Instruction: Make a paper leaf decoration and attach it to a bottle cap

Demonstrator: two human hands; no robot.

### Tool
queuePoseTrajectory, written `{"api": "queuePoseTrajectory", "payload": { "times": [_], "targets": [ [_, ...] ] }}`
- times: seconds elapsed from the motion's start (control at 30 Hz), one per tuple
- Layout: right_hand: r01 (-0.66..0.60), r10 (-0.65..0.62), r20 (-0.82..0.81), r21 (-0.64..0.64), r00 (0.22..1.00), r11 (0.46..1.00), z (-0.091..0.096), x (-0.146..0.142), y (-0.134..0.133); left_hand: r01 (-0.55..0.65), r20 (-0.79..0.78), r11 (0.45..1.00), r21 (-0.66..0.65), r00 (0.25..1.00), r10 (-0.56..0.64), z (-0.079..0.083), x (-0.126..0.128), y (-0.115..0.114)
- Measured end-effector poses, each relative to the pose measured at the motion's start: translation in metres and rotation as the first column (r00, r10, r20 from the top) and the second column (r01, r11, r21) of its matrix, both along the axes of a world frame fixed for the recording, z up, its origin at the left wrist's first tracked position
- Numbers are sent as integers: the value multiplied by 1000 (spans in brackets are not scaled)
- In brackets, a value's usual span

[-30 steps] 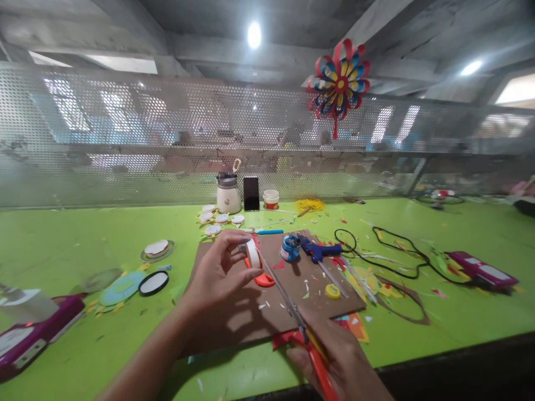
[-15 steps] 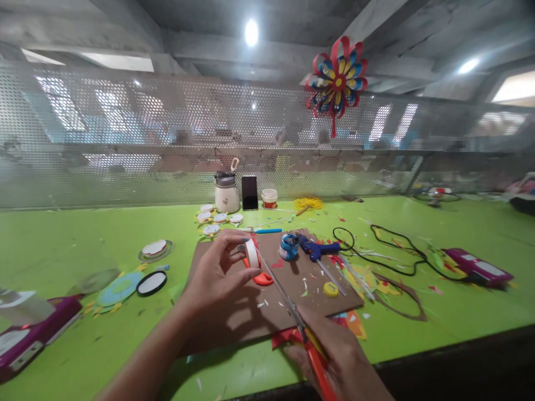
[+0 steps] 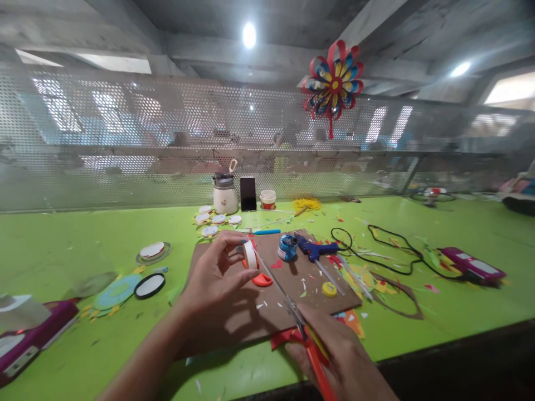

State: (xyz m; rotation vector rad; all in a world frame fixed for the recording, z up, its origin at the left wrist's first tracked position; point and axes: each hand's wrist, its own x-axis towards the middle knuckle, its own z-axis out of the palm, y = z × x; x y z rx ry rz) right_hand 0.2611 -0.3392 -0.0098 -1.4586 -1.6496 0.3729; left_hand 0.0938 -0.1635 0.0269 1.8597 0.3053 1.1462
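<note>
My left hand [image 3: 223, 267] pinches a small white round piece [image 3: 249, 254] between thumb and fingers, held up on edge above a brown board [image 3: 246, 312]. Red shows along its far side; whether it is a ring or a solid disc I cannot tell. Red-and-yellow-handled scissors [image 3: 314, 362] are in my right hand [image 3: 334, 356], the fingers wrapped round the handles. Their blades point up and left, with the tips at the right edge of the white piece. Behind it, an orange-red curved object [image 3: 262, 279] lies partly hidden on the board.
A blue jar [image 3: 288, 247], a blue glue gun [image 3: 315, 248] and a yellow cap [image 3: 329, 289] sit on the board. Its black cord runs right to a purple power strip [image 3: 472, 266]. Phone [image 3: 248, 194], jug [image 3: 224, 196] and several white discs [image 3: 218, 219] stand behind. Paper scraps lie around.
The view has shifted slightly. Both hands keep nearly the same pose, with the scissor tips still at the edge of the white piece.
</note>
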Motion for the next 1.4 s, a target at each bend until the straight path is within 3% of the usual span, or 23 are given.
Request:
{"api": "queuePoseTrajectory", "payload": {
  "times": [0.33, 0.63, 0.73, 0.9, 1.0, 1.13, 1.27, 1.4],
  "targets": [
    [-26, 25, -28, -19, 999, 999, -1, 2, -1, 21, -16, 999, -35, 1000, -22, -1, 0, -1],
    [88, -89, 74, 23, 993, 996, 0, 2, 0, -30, -101, 998, -60, 995, 24, 3, -2, -2],
    [90, -90, 15, 42, 996, 995, 1, 5, 2, -28, -59, 998, -64, 998, 24, 4, -2, 3],
    [29, -32, -133, -29, 991, 999, 3, 13, 3, 77, 7, 988, -137, 997, -77, 12, -4, 1],
    [32, -54, -195, -116, 979, 993, -1, 18, 1, 55, -22, 986, -156, 998, -60, 17, -6, -3],
    [62, -81, -267, -80, 960, 995, -6, 26, 3, 44, -81, 979, -201, 995, -62, 19, -9, -5],
    [50, -47, -437, -4, 898, 999, 12, 24, 17, 137, -94, 971, -198, 983, -158, 14, -6, -6],
    [49, -19, -402, 66, 915, 997, 51, 10, 38, 238, -108, 950, -202, 959, -263, 10, -3, -12]
  ]
}}
